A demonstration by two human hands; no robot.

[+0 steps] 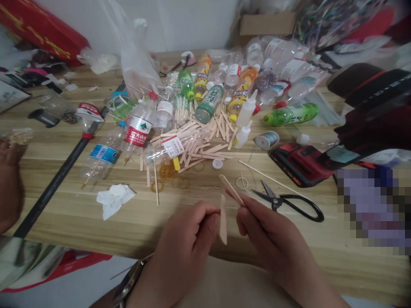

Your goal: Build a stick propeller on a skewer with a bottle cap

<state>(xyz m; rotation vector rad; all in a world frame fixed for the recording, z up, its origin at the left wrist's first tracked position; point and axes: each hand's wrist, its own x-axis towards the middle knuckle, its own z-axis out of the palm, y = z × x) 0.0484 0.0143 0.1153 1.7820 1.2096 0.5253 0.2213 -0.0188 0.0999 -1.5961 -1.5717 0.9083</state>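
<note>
Near the table's front edge, my left hand [195,235] pinches a wooden craft stick [223,220] that stands nearly upright. Beside it, my right hand [269,231] is closed on a second craft stick [231,190], tilted up to the left. The two sticks are close together but apart. Black-handled scissors [302,204] lie open just past my right hand, with a pale rubber band [243,183] near their tips. A heap of craft sticks [205,152] spreads over the table in front of both hands.
Several plastic bottles [210,102] crowd the back. Two glue bottles [246,109] stand by a spool [267,139]. At right is a red-black power tool [298,162]; at left, a dark pipe [58,186], crumpled tissue [115,199] and another person's hand [9,184]. Brown rubber bands [167,170] lie mid-table.
</note>
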